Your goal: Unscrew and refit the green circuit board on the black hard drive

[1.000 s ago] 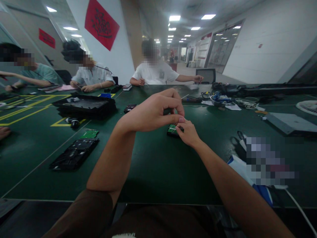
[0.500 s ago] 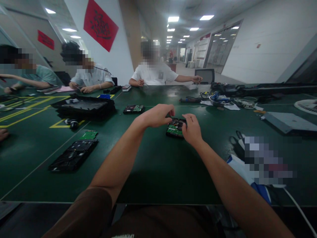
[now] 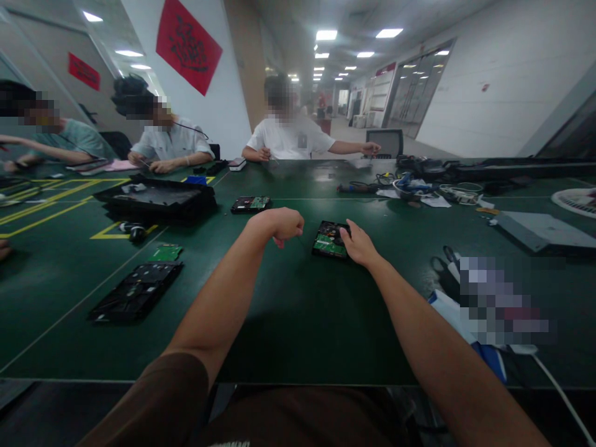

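A hard drive (image 3: 330, 239), circuit board up, lies flat on the green surface (image 3: 298, 310) at frame centre. The right hand (image 3: 357, 243) rests against its right edge, fingers loosely spread, gripping nothing. The left hand (image 3: 282, 225) hangs just left of the drive, curled into a fist; whether it holds anything cannot be told. A second drive (image 3: 251, 204) lies beyond, a black tray (image 3: 156, 200) at upper left, and a loose green board (image 3: 166, 252) above a dark chassis (image 3: 136, 290) at left. Scissors (image 3: 447, 257) at right are partly cut off by a blurred patch. The red wall banner's (image 3: 189, 42) writing is illegible.
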`<state>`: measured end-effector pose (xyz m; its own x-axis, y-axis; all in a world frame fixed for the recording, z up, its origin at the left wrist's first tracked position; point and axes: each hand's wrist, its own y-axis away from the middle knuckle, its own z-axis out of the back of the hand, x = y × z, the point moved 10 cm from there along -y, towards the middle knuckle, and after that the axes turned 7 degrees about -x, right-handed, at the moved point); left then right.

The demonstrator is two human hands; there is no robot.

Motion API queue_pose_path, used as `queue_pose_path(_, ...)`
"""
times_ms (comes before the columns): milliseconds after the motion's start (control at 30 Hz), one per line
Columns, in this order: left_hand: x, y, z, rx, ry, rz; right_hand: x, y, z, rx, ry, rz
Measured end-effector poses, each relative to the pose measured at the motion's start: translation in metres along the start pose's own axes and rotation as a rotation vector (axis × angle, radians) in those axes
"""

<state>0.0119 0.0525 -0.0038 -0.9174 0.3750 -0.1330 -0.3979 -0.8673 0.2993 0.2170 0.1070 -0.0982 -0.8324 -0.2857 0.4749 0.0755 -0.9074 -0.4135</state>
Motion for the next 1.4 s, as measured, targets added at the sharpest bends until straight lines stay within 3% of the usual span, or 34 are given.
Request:
queue_pose_path(167,-0.003,0.0,-0.003,0.007,0.029,-0.03,-0.003,0.0,0.003,-0.022,0.081,-0.023)
queue_pose_path(367,0.005,-0.002,0.008,-0.078,-0.126,-0.017,0.02,0.015,0.031,-0.089,0.287,0.009)
queue_pose_path(500,0.012,-0.002,0.013,-0.118,-0.191,-0.013,0.027,0.023,0.043,-0.006,0.39,-0.033)
queue_pose_path(600,0.014,-0.001,0.018,-0.177,-0.179,-0.016,0.044,0.025,0.051,-0.062,0.355,0.08)
queue_pose_path(733,0.014,0.002,0.027,-0.25,-0.19,-0.015,0.086,0.036,0.032,0.009,0.169,0.413)
queue_pose_path(833,0.015,0.004,0.029,-0.248,-0.185,0.001,0.1,0.041,0.017,0.073,0.136,0.496)
queue_pose_path(1200,-0.001,0.006,0.032,-0.251,-0.178,-0.042,0.099,0.041,-0.006,0.232,0.12,0.495)
queue_pose_path(1400,-0.007,0.007,0.052,-0.501,-0.166,-0.18,0.09,0.041,-0.003,0.215,0.178,0.433)
